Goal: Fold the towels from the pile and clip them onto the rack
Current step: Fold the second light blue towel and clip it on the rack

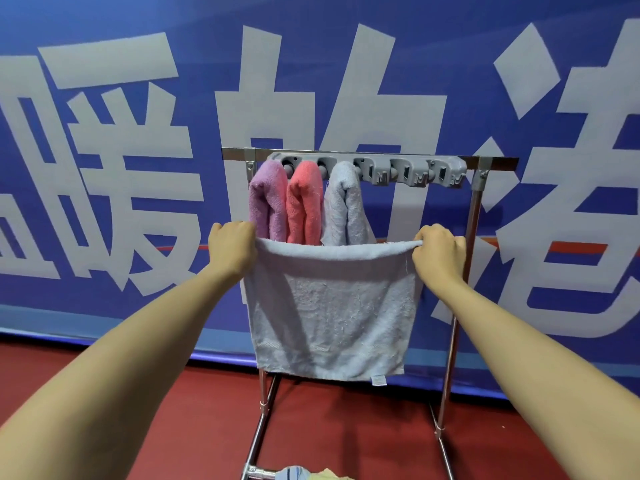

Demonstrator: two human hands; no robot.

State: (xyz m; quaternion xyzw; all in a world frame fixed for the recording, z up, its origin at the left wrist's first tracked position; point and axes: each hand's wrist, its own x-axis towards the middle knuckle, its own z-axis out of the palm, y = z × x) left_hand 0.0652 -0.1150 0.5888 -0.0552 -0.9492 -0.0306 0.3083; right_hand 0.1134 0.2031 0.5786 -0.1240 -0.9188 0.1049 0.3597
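Observation:
A grey-blue towel (329,313) hangs spread out in front of the metal rack (472,216). My left hand (230,245) grips its top left corner and my right hand (438,251) pinches its top right corner, so the top edge sags between them. On the rack's grey clip bar (408,169), a purple towel (265,202), a pink towel (304,206) and a grey-blue towel (346,209) hang folded from the three leftmost clips. The two clips on the right hold nothing.
A blue banner with large white characters (138,168) fills the wall behind the rack. The floor is red (173,410). More cloth (304,474) shows at the bottom edge by the rack's lower bar.

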